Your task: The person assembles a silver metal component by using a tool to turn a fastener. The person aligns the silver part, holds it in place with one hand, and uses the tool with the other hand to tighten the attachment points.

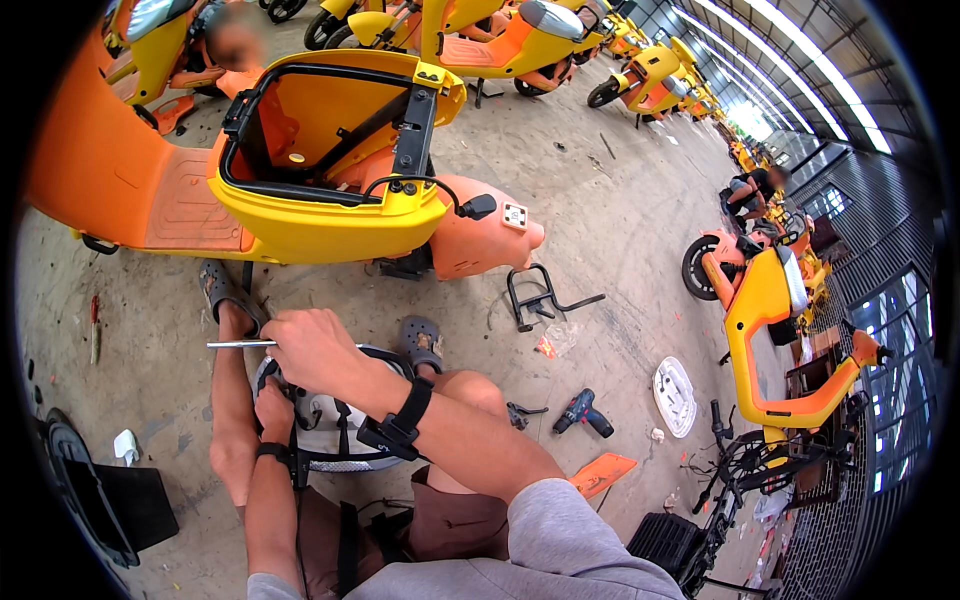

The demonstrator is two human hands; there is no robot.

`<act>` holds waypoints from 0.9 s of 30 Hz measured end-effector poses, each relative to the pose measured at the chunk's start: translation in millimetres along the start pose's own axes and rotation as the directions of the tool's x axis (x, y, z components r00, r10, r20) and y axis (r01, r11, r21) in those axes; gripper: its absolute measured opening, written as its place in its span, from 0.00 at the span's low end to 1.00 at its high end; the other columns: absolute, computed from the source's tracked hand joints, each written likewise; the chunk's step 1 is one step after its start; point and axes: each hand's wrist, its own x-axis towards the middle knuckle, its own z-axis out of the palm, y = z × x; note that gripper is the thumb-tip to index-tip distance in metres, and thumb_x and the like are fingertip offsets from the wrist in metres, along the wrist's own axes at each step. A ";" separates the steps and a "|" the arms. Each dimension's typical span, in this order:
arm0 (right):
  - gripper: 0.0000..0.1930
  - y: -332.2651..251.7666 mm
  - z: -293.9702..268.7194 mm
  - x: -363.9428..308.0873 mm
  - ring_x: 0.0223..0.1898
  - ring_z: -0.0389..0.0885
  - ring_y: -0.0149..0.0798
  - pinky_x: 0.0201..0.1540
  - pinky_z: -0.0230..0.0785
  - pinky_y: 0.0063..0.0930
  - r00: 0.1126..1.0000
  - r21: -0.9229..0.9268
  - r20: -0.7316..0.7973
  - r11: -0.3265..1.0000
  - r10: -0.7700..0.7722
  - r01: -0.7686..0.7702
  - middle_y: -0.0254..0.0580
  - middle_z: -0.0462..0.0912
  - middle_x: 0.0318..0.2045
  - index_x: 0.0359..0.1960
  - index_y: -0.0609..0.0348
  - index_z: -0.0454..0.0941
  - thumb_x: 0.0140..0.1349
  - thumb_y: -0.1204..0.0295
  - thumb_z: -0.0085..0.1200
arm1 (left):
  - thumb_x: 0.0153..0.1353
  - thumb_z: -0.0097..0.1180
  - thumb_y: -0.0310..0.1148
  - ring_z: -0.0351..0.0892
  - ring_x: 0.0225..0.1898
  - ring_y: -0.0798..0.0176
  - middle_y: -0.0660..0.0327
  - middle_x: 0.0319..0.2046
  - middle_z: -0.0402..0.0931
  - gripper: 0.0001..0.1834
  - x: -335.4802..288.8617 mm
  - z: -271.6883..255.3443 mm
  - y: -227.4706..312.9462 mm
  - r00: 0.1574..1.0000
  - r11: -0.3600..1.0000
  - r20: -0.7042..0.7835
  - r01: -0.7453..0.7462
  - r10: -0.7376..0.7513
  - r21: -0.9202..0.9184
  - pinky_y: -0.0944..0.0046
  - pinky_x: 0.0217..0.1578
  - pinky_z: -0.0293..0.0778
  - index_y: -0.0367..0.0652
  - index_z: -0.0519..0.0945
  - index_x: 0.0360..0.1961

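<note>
My right hand (pixel 312 348) is closed in a fist around a thin silver metal rod (pixel 240 344). The rod sticks out level to the left; its other end is hidden in the fist. In my lap rests what looks like an upturned scooter seat (pixel 345 463), pale inside with a dark rim. My left hand (pixel 273 410) is closed at the seat's left edge, below the right hand, its fingers partly hidden. Just ahead stands a yellow and orange scooter (pixel 330 235) with its black-rimmed seat compartment (pixel 300 190) uncovered.
Right of my knee lie a cordless drill (pixel 582 413), a brake lever (pixel 522 413), an orange panel (pixel 603 473) and a white shell (pixel 675 397). A black tube bracket (pixel 540 300) lies farther off. A black bin (pixel 135 505) is at left. A person (pixel 757 195) crouches near another scooter (pixel 765 320).
</note>
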 end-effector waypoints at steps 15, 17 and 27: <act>0.03 -1.5 -1.8 0.2 0.32 0.81 0.56 0.36 0.74 0.46 1.000 0.003 0.022 1.000 0.019 -0.019 0.51 0.81 0.27 0.26 0.63 0.80 0.50 0.76 0.58 | 0.57 0.54 0.25 0.82 0.36 0.39 0.45 0.32 0.82 0.05 4.6 9.3 -12.7 0.998 0.998 0.032 -0.059 0.058 0.028 0.43 0.38 0.78 0.39 0.77 0.35; 0.06 0.5 -2.2 0.1 0.34 0.81 0.55 0.36 0.74 0.45 0.998 -0.013 0.058 0.999 0.030 -0.029 0.49 0.81 0.28 0.30 0.64 0.81 0.52 0.75 0.59 | 0.57 0.54 0.25 0.82 0.36 0.39 0.45 0.32 0.82 0.05 2.6 7.3 -10.6 0.997 0.996 0.045 -0.068 0.066 0.061 0.43 0.38 0.78 0.39 0.76 0.35; 0.02 1.2 0.3 -0.3 0.32 0.81 0.56 0.35 0.74 0.46 1.000 0.024 0.001 1.000 0.008 -0.008 0.52 0.80 0.27 0.24 0.64 0.80 0.48 0.78 0.57 | 0.54 0.56 0.23 0.82 0.38 0.39 0.44 0.33 0.82 0.06 2.7 5.9 -7.7 0.999 0.997 0.021 -0.028 0.029 -0.073 0.43 0.39 0.78 0.39 0.77 0.35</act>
